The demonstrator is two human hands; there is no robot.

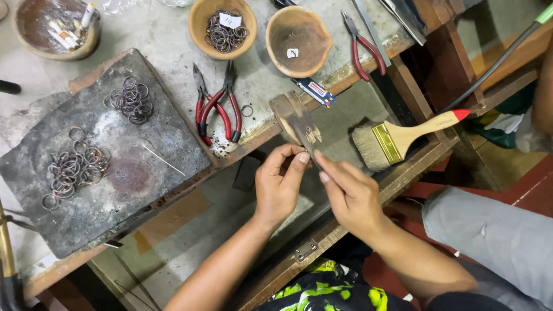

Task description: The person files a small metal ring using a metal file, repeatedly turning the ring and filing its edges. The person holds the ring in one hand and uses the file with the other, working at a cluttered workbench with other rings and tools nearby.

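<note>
Pinching something too small to make out, the left hand (280, 183) kept its grip closed, thumb and forefinger pressed together just below the tip of the wooden bench peg (296, 120), which jutted from the surface (173, 40) so that work could be braced against it. The right hand (351, 196) had its grip closed too, around a thin dark tool (307, 145), likely a file, laid slantwise over the peg and meeting the left fingertips, a hold that suited steadying a stroke. Up and left of the grips, red-handled pliers (219, 109) lay within easy reach, and a lone ring (246, 110) sat just beside them. Farther left, heaps of metal rings (75, 168) rested on a scorched slab (115, 173), and more filled a clay bowl (223, 27). Right of the grips lay a flat brush (397, 138), handy for sweeping filings.
</note>
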